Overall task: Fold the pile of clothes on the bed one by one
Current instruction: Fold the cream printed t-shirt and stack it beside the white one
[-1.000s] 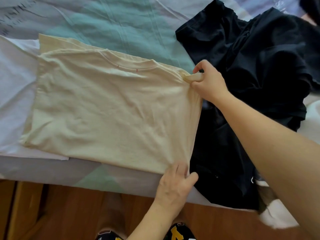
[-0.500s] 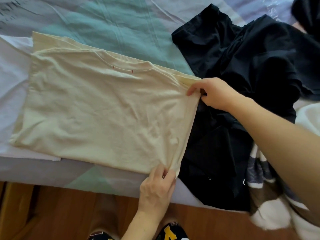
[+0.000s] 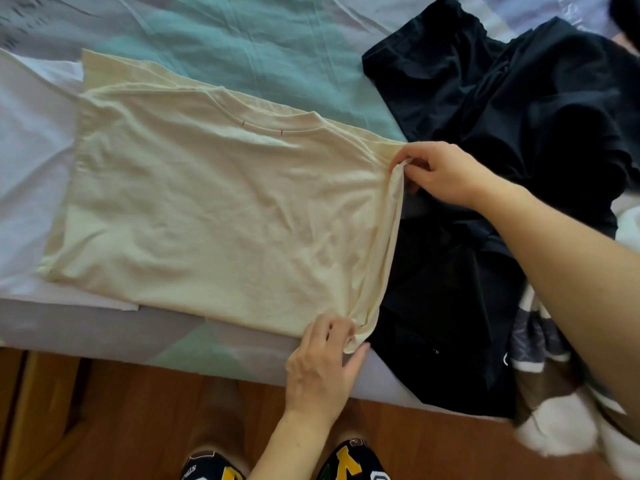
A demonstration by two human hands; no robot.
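A cream T-shirt (image 3: 214, 216) lies flat on the bed, collar toward the far side, its left part resting on a white garment (image 3: 31, 161). My right hand (image 3: 446, 174) pinches the shirt's right edge near the shoulder and lifts it slightly. My left hand (image 3: 322, 365) pinches the shirt's near right corner at the bed's front edge. To the right of the shirt lies a pile of black clothes (image 3: 512, 133), partly under my right forearm.
The bed (image 3: 263, 53) has a teal and lilac sheet. A striped brown, white and grey garment (image 3: 547, 375) hangs over the bed's front right edge. Wooden floor (image 3: 121, 420) runs below the bed, with my feet in patterned slippers (image 3: 349, 462).
The right edge of the cream shirt has been gathered and raised a little between both hands. My left hand shifted from lying on the corner to pinching it.
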